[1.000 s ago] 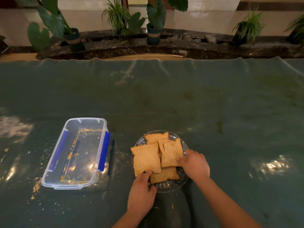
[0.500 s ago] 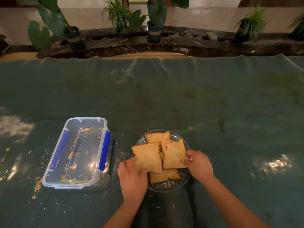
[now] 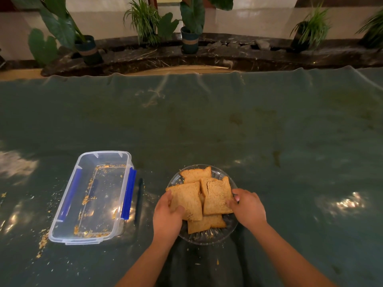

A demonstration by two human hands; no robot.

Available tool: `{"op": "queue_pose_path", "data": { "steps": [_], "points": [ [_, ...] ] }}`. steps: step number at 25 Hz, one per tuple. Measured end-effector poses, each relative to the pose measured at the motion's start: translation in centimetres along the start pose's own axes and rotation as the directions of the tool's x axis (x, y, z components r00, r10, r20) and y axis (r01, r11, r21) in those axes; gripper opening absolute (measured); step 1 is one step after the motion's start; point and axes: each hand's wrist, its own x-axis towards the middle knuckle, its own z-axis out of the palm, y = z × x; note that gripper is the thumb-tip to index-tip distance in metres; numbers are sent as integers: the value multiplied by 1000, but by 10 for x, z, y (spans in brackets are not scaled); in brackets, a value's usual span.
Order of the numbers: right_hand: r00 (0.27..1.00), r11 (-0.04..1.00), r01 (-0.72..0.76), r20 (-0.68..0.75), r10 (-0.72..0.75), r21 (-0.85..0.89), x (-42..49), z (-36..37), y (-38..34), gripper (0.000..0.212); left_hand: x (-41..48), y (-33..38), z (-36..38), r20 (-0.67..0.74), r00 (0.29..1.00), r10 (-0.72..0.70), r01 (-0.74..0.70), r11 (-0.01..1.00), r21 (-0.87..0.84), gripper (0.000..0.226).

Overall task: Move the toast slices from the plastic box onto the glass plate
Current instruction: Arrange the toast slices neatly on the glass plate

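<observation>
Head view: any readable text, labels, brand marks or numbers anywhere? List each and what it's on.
None readable.
Clear plastic box with blue side clips: no label or embossed mark can be made out.
Round ribbed glass plate: no marking.
Browned toast slices: none.
Dark pen lying beside the box: any print is too small to tell.
Green table cover: only stains and crumbs.
Plant pots behind: plain bands, no text.
</observation>
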Motion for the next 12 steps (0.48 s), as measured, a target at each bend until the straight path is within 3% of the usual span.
{"op": "queue_pose_path", "data": {
  "steps": [1,4,8,10,12],
  "points": [
    [1000,1000,5,-1,-5,9,0,0,1,2,0,-1,0,0,1000,1,-1,1000,-18,61],
    [1000,1000,1,13,-1,-2,3,0,3,31,3,-3,-3,-29,999,-28,25,995,-92,54],
    [999,999,28,-35,-29,-24,0,-2,2,36,2,-9,-3,-63,998,-29,22,994,-105,50],
    [983,988,136,-111,-144,-75,-7,0,-3,39,1,-12,-1,-70,997,-18,12,996,-83,51],
    [940,941,312,-99,-325,-127,-18,7,-11,41,2,-13,0,-77,997,-11,6,998,-62,52]
  ]
}}
